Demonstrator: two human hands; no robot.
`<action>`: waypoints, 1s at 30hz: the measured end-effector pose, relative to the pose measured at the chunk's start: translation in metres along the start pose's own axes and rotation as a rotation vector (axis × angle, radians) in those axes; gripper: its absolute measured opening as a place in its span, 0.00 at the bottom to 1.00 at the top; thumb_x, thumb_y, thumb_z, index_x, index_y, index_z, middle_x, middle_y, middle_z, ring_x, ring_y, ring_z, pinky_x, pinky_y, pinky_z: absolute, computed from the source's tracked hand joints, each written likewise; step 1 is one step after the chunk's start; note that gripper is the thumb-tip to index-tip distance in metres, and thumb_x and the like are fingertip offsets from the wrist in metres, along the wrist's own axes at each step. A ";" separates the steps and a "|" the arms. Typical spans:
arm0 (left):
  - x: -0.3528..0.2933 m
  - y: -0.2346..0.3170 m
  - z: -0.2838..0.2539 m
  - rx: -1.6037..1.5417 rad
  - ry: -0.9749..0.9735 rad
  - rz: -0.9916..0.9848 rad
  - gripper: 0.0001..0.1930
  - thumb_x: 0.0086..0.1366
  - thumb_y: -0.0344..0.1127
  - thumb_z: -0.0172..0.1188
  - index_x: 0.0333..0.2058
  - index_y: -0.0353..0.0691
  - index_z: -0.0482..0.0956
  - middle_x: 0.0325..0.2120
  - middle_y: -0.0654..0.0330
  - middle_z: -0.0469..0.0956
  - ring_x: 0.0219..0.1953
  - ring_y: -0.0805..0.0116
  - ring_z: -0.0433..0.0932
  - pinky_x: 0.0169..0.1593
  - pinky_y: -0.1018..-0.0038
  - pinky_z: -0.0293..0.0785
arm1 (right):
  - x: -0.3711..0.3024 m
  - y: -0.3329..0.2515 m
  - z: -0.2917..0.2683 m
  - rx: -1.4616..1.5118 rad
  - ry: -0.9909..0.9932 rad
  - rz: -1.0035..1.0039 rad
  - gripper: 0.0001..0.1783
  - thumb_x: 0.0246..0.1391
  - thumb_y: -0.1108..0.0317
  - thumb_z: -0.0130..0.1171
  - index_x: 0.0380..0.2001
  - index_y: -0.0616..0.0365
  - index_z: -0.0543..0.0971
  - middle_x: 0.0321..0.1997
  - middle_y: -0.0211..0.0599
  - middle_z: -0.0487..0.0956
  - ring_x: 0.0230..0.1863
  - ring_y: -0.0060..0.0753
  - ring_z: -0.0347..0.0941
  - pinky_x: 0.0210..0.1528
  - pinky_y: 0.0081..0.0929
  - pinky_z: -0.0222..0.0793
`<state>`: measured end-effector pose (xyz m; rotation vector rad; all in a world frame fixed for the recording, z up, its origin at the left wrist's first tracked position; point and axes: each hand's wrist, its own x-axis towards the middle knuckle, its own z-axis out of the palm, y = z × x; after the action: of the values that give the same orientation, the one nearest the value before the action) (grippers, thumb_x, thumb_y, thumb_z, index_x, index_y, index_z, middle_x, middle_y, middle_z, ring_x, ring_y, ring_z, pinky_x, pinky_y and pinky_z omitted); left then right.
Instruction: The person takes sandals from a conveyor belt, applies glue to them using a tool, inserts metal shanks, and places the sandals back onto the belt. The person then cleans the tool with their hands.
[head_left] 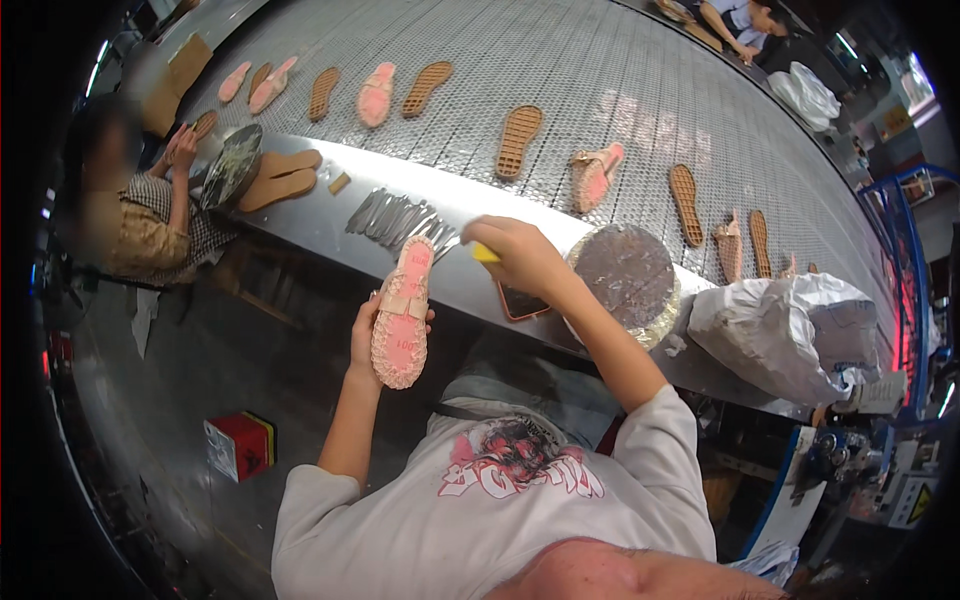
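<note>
My left hand (366,335) is closed around a pink slipper (400,345), its braided edge and strap facing up, in front of the metal ledge. Over the ledge, to the right of the slipper's toe end, my right hand (518,258) grips a small yellow piece (485,253); its kind does not show clearly. Beneath and left of that hand lie several thin grey metal strips (395,218). A phone (522,303) in an orange-edged case is partly hidden under my right wrist. Beside my right forearm stands a round, dark-topped tub (625,275) with crumpled wrapping.
Brown soles (519,142) and pink slippers (597,178) lie spread along the mesh conveyor (480,60). A white sack (785,330) stands at the right. Two brown soles (280,180) rest near a co-worker (130,200) on the left. A red box (240,447) is on the floor.
</note>
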<state>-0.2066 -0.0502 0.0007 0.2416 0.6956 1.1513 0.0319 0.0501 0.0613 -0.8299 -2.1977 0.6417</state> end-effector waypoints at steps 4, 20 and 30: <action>-0.015 0.002 -0.029 -0.005 0.025 0.022 0.29 0.68 0.53 0.42 0.54 0.31 0.66 0.43 0.47 0.76 0.39 0.54 0.79 0.41 0.65 0.80 | 0.036 0.057 0.042 -0.436 -0.338 0.042 0.08 0.49 0.72 0.51 0.32 0.55 0.78 0.36 0.37 0.77 0.35 0.45 0.76 0.37 0.37 0.73; -0.009 0.020 -0.034 -0.080 -0.015 0.078 0.28 0.67 0.55 0.43 0.53 0.35 0.68 0.37 0.44 0.77 0.32 0.56 0.81 0.33 0.66 0.81 | 0.045 0.048 0.021 -0.181 -0.313 0.083 0.09 0.49 0.67 0.59 0.32 0.59 0.75 0.34 0.43 0.75 0.36 0.49 0.73 0.39 0.39 0.68; 0.022 0.014 0.064 0.003 -0.277 0.166 0.29 0.68 0.53 0.43 0.56 0.34 0.64 0.45 0.50 0.74 0.45 0.61 0.76 0.48 0.69 0.73 | 0.003 -0.062 -0.028 0.033 0.277 -0.041 0.10 0.46 0.76 0.64 0.25 0.59 0.70 0.38 0.40 0.80 0.24 0.33 0.74 0.29 0.27 0.70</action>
<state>-0.1726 -0.0136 0.0493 0.4589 0.4387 1.2450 0.0279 0.0153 0.1199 -0.8035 -1.9440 0.5088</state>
